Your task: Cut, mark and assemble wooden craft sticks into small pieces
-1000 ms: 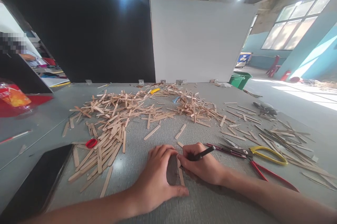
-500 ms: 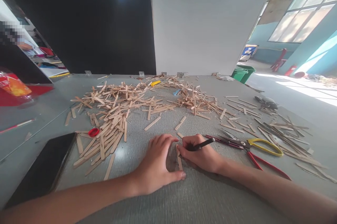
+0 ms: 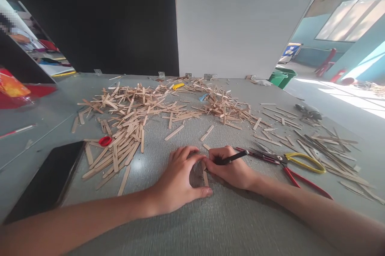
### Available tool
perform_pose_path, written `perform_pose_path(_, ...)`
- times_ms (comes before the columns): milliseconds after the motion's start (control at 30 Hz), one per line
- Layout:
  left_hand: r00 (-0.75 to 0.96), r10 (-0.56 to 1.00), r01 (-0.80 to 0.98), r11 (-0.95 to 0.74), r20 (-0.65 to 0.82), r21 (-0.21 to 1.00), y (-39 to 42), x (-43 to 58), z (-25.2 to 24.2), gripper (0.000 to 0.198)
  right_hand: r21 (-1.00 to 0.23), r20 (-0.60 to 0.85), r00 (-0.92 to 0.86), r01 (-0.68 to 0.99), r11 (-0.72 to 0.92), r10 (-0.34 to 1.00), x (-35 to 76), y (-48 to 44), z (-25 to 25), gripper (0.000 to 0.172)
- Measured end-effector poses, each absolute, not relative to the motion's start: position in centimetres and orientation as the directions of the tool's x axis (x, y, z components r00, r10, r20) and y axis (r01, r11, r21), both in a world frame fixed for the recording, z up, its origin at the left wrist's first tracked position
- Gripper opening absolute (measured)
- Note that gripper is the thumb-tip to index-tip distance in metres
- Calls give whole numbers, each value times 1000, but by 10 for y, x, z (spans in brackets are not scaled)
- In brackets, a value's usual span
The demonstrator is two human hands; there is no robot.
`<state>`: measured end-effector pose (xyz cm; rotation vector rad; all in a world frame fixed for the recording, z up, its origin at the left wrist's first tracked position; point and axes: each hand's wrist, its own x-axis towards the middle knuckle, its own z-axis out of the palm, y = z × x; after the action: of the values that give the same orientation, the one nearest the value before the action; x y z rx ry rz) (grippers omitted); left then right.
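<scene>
R hand point(image 3: 230, 168) grip pinches slim blk pen point(image 3: 234, 157) by flat tan wood stick point(image 3: 205, 176), L hand point(image 3: 180, 178) grip spread at stick's 9 o'clock.

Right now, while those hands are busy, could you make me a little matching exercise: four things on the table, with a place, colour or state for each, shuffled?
Things
1. Pen
2. Scissors
3. Phone
4. Ring

Descriptions
A. Dark, flat and rectangular
B. Red, beside loose wooden sticks
C. Gripped in the right hand
D. One yellow handle, one red

Pairs: 1-C, 2-D, 3-A, 4-B
</scene>
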<state>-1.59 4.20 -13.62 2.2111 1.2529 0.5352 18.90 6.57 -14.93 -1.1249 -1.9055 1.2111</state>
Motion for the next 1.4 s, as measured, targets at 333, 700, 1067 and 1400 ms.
perform_pose_path(333,498,859,642,-457,118,616,43,-16,-138,68,-938,4,-472,305,167,881,192,66,-148,34)
perform_pose_path(700,525,841,635,-489,131,598,43,-16,-137,62,-980,12,-513,167,113,858,196,66,-139,30)
perform_pose_path(1067,535,829,625,-519,164,584,44,-17,-140,58,-970,-72,-474,237,49,878,189,64,-142,36)
perform_pose_path(1400,531,829,616,-519,174,593,45,-17,-143,62,-967,-24,-444,239,93,896,187,63,-147,36)
